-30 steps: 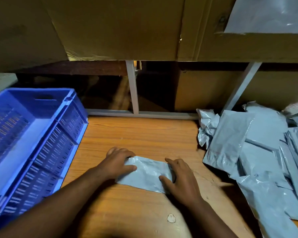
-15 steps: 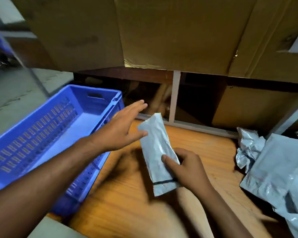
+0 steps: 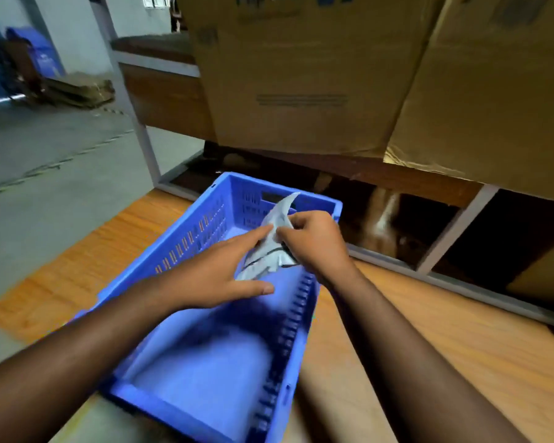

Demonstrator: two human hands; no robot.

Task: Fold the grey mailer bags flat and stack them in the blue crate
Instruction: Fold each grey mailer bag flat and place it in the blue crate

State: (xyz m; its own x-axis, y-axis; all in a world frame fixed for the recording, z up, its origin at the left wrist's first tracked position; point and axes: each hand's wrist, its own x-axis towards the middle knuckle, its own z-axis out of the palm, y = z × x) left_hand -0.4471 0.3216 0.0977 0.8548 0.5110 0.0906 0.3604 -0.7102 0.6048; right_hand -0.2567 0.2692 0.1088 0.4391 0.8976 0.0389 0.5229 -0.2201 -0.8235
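Motion blurs the crate (image 3: pixel 179 251); its near end is cut off. Over its far end, my right hand (image 3: pixel 314 241) pinches a folded grey bag (image 3: pixel 271 251), partly hiding it. My left hand (image 3: pixel 218 270), fingers straight, touches the bag's left side.

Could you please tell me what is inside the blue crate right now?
Only bare floor shows in the blue crate; the folded mailer bag is held above it. The hands and forearms hide part of the floor.
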